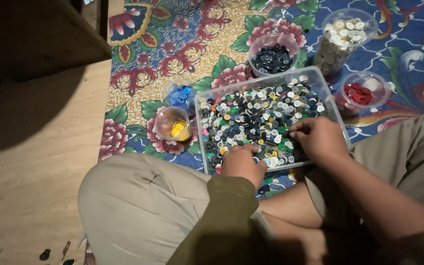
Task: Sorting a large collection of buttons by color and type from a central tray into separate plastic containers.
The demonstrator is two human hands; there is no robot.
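Sorting is the step I judge: my left hand (243, 164) rests knuckled on the mixed buttons (258, 115) in the clear tray (331, 100) on the cloth's near edge; my right hand (319, 139) pinches there, catch unclear. Next needs a clean single pick.

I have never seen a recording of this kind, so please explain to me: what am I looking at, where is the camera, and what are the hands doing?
There is one picture, taken by a camera worn on a person's head, looking down. The person sits cross-legged on a flowered mat over a wooden floor. Both bare hands are in a clear tray full of mixed buttons. The left hand rests curled on the buttons; the right hand seems to pinch among them, though I cannot tell what it holds. Around the tray stand clear containers with buttons of one colour each: black, white, red, blue and yellow.
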